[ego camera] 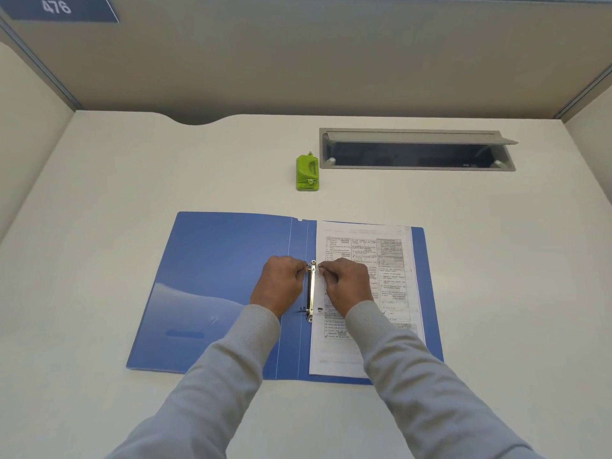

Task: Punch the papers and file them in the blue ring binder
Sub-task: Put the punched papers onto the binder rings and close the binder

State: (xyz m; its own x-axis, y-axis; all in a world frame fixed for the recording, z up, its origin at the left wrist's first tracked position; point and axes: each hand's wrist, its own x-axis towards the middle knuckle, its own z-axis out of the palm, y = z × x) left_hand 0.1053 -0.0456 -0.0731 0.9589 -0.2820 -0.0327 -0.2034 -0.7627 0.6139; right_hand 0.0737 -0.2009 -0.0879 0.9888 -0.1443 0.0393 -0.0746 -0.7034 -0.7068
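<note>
Sleeves: two, grey, reaching in from the near edge.
Left hand point(281, 286): one; fingers pinched on the far end of the ring mechanism point(311, 291) from its left.
Right hand point(347, 288): one; fingers pinched on the same end from the right, resting over the papers point(364, 293).
Blue ring binder point(215, 286): one, lying open on the tabletop point(132, 180).
Papers: a printed stack on the binder's right half; text too small to read.
Hole punch point(308, 173): one, green, beyond the binder.
Cable tray point(417, 149): one, lid raised.
Sign point(59, 8): "476".
</note>
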